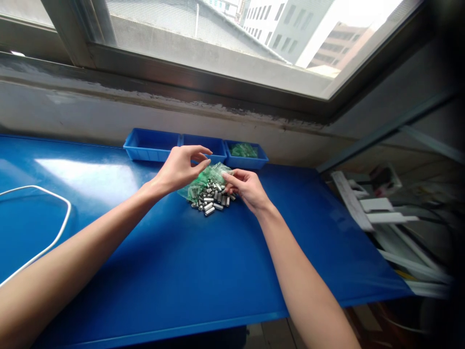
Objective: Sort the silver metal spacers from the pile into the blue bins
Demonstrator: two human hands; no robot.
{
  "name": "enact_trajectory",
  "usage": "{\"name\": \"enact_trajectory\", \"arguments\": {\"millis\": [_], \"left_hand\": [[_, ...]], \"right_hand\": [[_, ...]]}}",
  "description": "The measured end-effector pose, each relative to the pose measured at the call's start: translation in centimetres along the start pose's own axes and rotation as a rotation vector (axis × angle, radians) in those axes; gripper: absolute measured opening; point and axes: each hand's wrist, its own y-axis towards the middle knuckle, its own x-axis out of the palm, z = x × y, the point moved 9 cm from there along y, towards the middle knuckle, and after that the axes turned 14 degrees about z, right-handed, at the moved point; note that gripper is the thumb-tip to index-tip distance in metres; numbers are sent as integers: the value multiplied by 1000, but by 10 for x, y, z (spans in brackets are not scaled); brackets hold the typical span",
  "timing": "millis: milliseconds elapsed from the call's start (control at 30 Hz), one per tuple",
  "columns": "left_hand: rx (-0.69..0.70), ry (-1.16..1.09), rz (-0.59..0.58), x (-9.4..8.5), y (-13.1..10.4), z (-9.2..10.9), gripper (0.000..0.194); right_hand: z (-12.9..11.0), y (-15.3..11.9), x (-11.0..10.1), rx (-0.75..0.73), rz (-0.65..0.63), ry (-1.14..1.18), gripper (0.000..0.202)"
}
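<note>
A green plastic bag lies on the blue table, with a pile of small shiny metal cylinders spilling from its near side. My right hand pinches the bag's right edge between thumb and fingers, beside the pile. Above the bag's left part, my left hand hovers with thumb and fingers apart and nothing visible between them. Part of the bag is hidden behind my left hand.
Three blue bins stand in a row at the wall: a left bin, a middle bin and a right bin holding a green bag. A white cable curves across the table's left. White metal parts sit beyond the right edge.
</note>
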Motion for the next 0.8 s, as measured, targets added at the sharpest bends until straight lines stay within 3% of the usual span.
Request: {"name": "enact_trajectory", "arguments": {"millis": [167,267,467,600,800], "left_hand": [[135,321,-153,0,2,-3,29],[189,460,-276,1,0,-9,40],[88,486,-395,4,-4,-27,67],[-8,359,-376,1,-1,-27,61],[-127,87,-370,-12,6,-15,52]], "right_hand": [[-6,16,-27,12,283,311,27],[-6,21,-36,30,342,385,19],[6,15,-31,125,275,299,9],[5,9,-20,111,189,227,10],[-2,-1,-2,46,67,71,28]]}}
